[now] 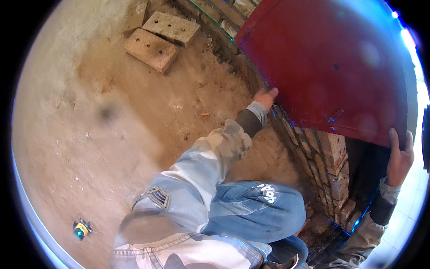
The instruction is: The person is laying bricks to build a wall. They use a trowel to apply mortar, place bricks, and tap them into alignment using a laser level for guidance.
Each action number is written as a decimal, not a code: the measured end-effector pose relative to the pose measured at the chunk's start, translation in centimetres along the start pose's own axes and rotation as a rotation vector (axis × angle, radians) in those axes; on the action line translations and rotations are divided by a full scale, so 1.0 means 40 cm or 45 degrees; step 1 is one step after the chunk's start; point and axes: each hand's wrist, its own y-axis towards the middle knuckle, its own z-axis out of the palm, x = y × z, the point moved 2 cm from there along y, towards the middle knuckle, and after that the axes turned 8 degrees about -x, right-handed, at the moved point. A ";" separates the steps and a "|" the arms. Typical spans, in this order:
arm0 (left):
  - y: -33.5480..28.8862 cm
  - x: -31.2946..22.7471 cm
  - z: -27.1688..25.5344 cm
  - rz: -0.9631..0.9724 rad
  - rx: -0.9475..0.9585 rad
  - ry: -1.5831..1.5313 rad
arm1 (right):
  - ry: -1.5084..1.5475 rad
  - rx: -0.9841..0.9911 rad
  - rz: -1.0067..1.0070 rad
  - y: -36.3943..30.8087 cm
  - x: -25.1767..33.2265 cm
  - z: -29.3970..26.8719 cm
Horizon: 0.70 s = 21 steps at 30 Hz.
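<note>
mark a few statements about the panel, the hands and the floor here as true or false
1. The left hand is at the left edge of the flat dark-red panel. True.
2. The right hand is at the panel's top edge. False: it is at the lower right corner.
3. The tan rectangular bricks with holes lie on the panel. False: they lie on the dusty brown floor.
4. The small yellow-and-black device at lower left shows a green light. True.
5. The person's trousers are red. False: blue denim.
</note>
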 end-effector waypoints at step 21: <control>-0.063 -0.155 0.069 0.098 0.211 0.164 | -0.071 -0.054 -0.317 -0.015 0.042 0.014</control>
